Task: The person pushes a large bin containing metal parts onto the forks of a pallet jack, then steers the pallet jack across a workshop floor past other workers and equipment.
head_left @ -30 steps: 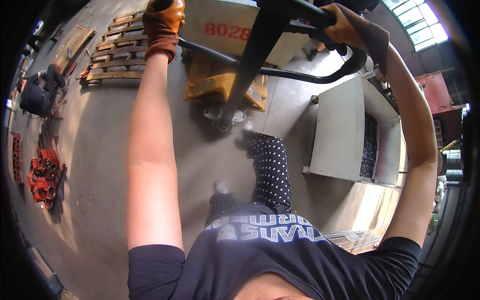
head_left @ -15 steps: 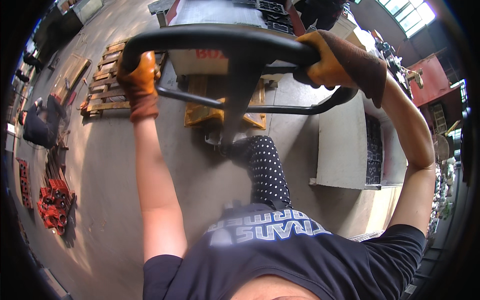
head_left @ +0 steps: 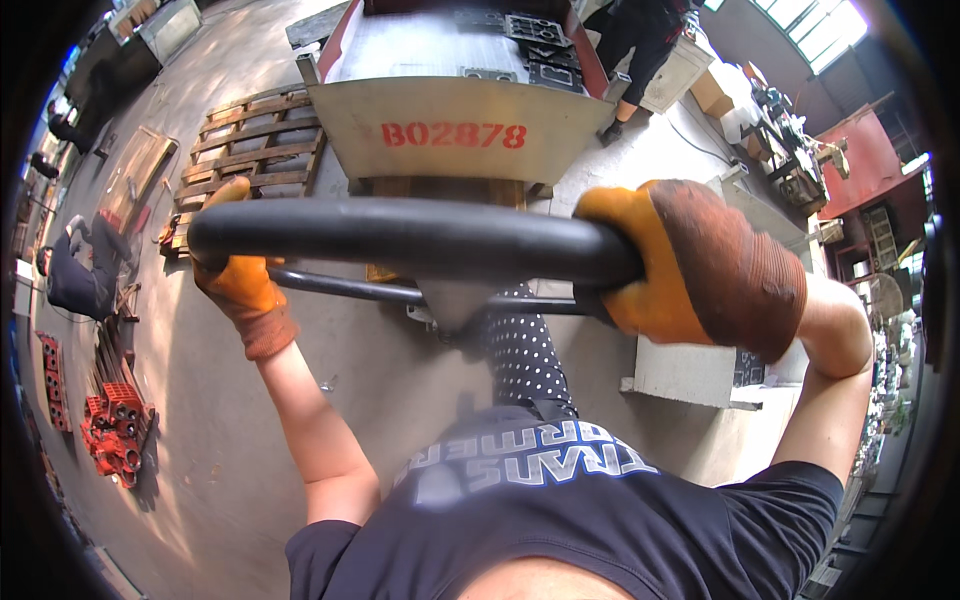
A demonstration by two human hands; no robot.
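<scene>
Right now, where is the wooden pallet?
In the head view, the wooden pallet lies flat on the concrete floor at upper left, just left of the grey metal bin and beyond the gloved left hand.

Grey metal bin (head_left: 455, 125) blocks ahead; wooden pallet (head_left: 265, 150) front-left; open concrete floor (head_left: 200, 420) left.

Both hands, in orange work gloves, are wrapped round the black loop handle (head_left: 410, 240) of a pallet jack, the left hand (head_left: 240, 285) at its left end and the right hand (head_left: 680, 265) at its right end. Beyond the handle stands a grey metal bin (head_left: 455, 125) with dark parts inside, resting on a wooden pallet (head_left: 255, 150) on the concrete floor (head_left: 200, 420). Red parts (head_left: 110, 435) lie at the left, and another person (head_left: 640, 40) stands behind the bin.
</scene>
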